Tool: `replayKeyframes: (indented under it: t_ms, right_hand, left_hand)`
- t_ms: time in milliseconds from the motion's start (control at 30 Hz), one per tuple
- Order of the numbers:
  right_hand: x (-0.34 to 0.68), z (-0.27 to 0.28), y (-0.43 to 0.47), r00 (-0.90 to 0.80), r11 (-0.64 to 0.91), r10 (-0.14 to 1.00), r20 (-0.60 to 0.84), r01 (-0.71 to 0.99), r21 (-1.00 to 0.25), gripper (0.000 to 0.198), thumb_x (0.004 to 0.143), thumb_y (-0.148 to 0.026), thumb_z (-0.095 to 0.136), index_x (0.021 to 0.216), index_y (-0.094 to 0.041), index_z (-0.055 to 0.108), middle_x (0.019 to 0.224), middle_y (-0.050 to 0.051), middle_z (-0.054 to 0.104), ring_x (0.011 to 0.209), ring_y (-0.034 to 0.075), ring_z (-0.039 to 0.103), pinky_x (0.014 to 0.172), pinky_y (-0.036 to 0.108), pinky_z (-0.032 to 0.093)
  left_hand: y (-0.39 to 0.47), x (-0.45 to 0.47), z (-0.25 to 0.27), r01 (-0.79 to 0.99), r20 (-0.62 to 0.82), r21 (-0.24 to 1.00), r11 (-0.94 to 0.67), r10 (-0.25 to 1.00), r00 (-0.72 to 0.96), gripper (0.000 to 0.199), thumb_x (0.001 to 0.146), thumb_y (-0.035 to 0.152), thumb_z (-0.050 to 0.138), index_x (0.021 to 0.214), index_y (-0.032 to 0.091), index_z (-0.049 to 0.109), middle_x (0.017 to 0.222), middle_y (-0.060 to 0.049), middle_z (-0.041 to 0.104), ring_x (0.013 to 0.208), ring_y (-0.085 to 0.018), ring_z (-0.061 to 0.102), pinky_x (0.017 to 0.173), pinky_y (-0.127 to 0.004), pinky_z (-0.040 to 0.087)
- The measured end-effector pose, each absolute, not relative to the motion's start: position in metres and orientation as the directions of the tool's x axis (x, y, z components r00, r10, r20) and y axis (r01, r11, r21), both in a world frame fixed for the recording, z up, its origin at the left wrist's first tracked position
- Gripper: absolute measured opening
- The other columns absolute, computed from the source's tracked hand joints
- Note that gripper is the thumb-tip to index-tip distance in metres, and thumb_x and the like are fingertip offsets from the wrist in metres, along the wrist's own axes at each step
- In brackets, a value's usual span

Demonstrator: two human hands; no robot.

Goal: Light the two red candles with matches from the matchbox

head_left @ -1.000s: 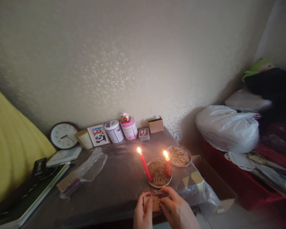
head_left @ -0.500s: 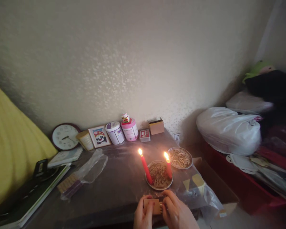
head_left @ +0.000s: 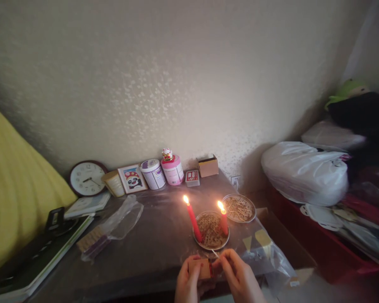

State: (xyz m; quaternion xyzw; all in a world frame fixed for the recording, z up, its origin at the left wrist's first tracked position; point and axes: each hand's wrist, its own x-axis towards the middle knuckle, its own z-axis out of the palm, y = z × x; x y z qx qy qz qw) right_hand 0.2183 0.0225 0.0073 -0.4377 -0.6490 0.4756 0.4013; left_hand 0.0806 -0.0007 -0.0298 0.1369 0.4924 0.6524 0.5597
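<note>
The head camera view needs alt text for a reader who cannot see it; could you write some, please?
Two bare hands at a dark table's near edge: the left hand holds a small brown matchbox, the right hand pinches a thin matchstick. Behind them, two lit red candles stand in a round metal dish.

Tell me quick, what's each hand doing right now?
Left hand: closed around a small matchbox.
Right hand: fingers pinched on a thin matchstick just above the matchbox.
</note>
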Motion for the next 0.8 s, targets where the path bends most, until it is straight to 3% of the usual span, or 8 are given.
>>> replayKeyframes:
  t_ms: [200, 300, 433, 633, 800]
  right_hand:
    - [0.213, -0.002, 0.026, -0.278, 0.062, 0.96, 0.044, 0.056, -0.996, 0.034, 0.089, -0.05, 0.047, 0.076, -0.02, 0.056, 0.071, 0.003, 0.068, 0.064, 0.019, 0.065, 0.06, 0.028, 0.051]
    - [0.215, 0.001, 0.03, -0.234, 0.029, 0.972, 0.036, -0.037, -0.999, 0.036, 0.085, -0.054, 0.052, 0.072, -0.02, 0.057, 0.068, 0.002, 0.066, 0.065, 0.02, 0.066, 0.063, 0.03, 0.052]
    - [0.217, 0.008, 0.033, -0.229, -0.126, 0.971, -0.07, -0.244, -0.962, 0.04, 0.071, -0.059, 0.067, 0.071, -0.02, 0.057, 0.063, -0.002, 0.064, 0.057, 0.019, 0.066, 0.06, 0.03, 0.052]
    - [0.217, 0.007, 0.035, -0.34, -0.271, 0.934, -0.114, -0.462, -0.844, 0.048, 0.064, -0.05, 0.08, 0.094, -0.019, 0.059, 0.063, -0.003, 0.067, 0.056, 0.014, 0.065, 0.054, 0.023, 0.05]
    - [0.213, -0.003, 0.036, -0.444, -0.42, 0.879, -0.174, -0.548, -0.723, 0.048, 0.059, -0.035, 0.086, 0.097, -0.015, 0.065, 0.069, 0.0, 0.07, 0.058, 0.012, 0.065, 0.051, 0.019, 0.047]
  left_hand:
    - [0.0, 0.083, -0.036, -0.613, -0.423, 0.77, 0.178, 0.861, -0.281, 0.063, 0.054, 0.039, 0.081, 0.102, 0.017, 0.046, 0.07, -0.009, 0.076, 0.056, -0.026, 0.071, 0.043, -0.028, 0.045]
    - [-0.001, 0.079, -0.03, -0.639, -0.436, 0.749, 0.176, 0.857, -0.275, 0.053, 0.06, 0.029, 0.077, 0.101, 0.018, 0.045, 0.07, -0.01, 0.076, 0.06, -0.028, 0.072, 0.049, -0.032, 0.051]
    - [-0.002, 0.077, -0.019, -0.708, -0.461, 0.682, 0.186, 0.86, -0.218, 0.032, 0.075, 0.018, 0.06, 0.101, 0.018, 0.042, 0.072, -0.014, 0.076, 0.066, -0.03, 0.072, 0.056, -0.037, 0.053]
    - [0.002, 0.065, -0.016, -0.78, -0.565, 0.544, 0.31, 0.822, -0.068, 0.02, 0.085, 0.026, 0.049, 0.103, 0.017, 0.047, 0.075, -0.018, 0.076, 0.066, -0.032, 0.072, 0.058, -0.041, 0.052]
    - [0.007, 0.055, -0.032, -0.807, -0.451, 0.521, 0.277, 0.892, 0.015, 0.023, 0.077, 0.033, 0.056, 0.095, 0.02, 0.06, 0.08, -0.017, 0.077, 0.071, -0.034, 0.072, 0.06, -0.045, 0.051]
